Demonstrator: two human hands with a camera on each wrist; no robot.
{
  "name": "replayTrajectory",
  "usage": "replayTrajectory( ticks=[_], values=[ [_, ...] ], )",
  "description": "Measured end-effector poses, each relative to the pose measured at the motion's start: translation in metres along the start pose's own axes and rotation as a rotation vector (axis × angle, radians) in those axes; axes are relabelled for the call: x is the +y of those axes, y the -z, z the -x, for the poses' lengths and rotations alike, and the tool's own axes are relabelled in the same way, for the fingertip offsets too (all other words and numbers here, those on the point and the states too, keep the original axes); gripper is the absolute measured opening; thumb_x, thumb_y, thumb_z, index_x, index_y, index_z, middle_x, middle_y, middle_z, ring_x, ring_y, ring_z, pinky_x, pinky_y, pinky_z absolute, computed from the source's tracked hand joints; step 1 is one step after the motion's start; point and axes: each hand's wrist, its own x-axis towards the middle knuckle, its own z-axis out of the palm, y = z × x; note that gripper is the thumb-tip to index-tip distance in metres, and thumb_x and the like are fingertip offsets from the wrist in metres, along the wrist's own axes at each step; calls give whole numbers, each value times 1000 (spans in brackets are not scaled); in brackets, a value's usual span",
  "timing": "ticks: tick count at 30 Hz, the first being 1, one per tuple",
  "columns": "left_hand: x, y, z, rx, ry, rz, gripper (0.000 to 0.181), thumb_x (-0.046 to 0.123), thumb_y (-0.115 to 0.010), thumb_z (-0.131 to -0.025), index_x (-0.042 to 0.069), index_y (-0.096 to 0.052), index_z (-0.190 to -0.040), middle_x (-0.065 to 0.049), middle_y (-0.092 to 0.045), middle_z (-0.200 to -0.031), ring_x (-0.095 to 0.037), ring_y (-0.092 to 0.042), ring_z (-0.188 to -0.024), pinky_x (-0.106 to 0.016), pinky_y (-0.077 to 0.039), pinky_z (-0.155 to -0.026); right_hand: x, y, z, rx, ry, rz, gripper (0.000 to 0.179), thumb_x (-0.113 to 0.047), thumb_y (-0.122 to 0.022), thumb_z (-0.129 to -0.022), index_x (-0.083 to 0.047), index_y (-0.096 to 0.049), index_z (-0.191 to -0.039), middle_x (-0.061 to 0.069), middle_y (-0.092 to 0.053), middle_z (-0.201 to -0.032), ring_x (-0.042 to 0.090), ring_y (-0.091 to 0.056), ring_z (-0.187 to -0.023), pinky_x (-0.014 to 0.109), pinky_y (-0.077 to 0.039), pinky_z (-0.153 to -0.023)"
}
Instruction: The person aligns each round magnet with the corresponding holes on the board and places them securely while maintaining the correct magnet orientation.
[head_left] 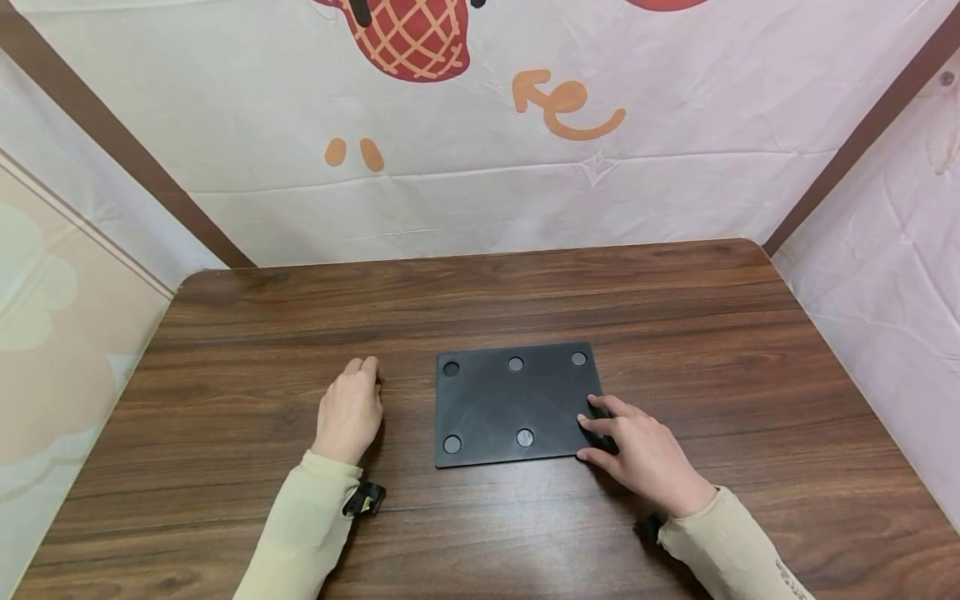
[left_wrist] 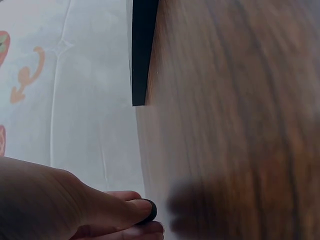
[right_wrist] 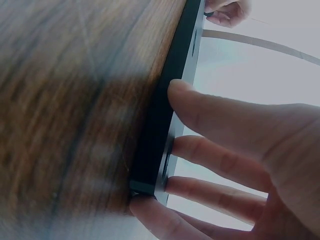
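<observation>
A thick black rectangular board (head_left: 487, 408) lies flat on the wooden table, with several round recesses near its edges. The far-left recess (head_left: 451, 368) looks darker than the others. My right hand (head_left: 648, 454) grips the board's near right corner. Its thumb (right_wrist: 187, 102) presses the near side, two fingertips rest on top, and another finger bends round the right side. To the left of the board, apart from it, my left hand (head_left: 350, 412) pinches a small black rounded piece (left_wrist: 152, 212) between thumb and fingers. Most of that piece is hidden by the fingers.
The brown wooden table (head_left: 675, 308) reaches back to a white printed cloth (head_left: 480, 208), which hangs along its far edge. More cloth hangs at the left and right sides. A small black device (head_left: 364, 499) is strapped to the left wrist.
</observation>
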Motion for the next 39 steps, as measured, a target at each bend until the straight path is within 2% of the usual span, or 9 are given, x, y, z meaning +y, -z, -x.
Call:
replayTrajectory(
  ticks=[9,28,39],
  values=[
    [7,-3,-3,-31,-17,25,8,-7,-63,-85,0,-63,-89,-15,-60,-85,-40,-63,-70,-49,-50,-53,-1,1,0,8,6,-2,43,-29,-80,-77,-8,-72,-114,14,-61,-129,34,-62,-111,48,-52,-85],
    [23,-8,-8,-15,-77,37,8,-6,-61,-87,-1,-66,-91,-14,-59,-85,-38,-63,-68,-47,-51,-54,-1,2,0,-3,6,-4,43,-28,-80,-78,-7,-72,-115,15,-60,-129,33,-61,-113,48,-52,-85],
    [32,-10,-12,-27,-102,42,10,-7,-60,-87,0,-66,-91,-13,-59,-85,-35,-62,-65,-45,-51,-53,-1,1,1,0,4,-3,44,-29,-80,-77,-7,-72,-114,15,-60,-129,33,-62,-112,47,-53,-85]
  ],
)
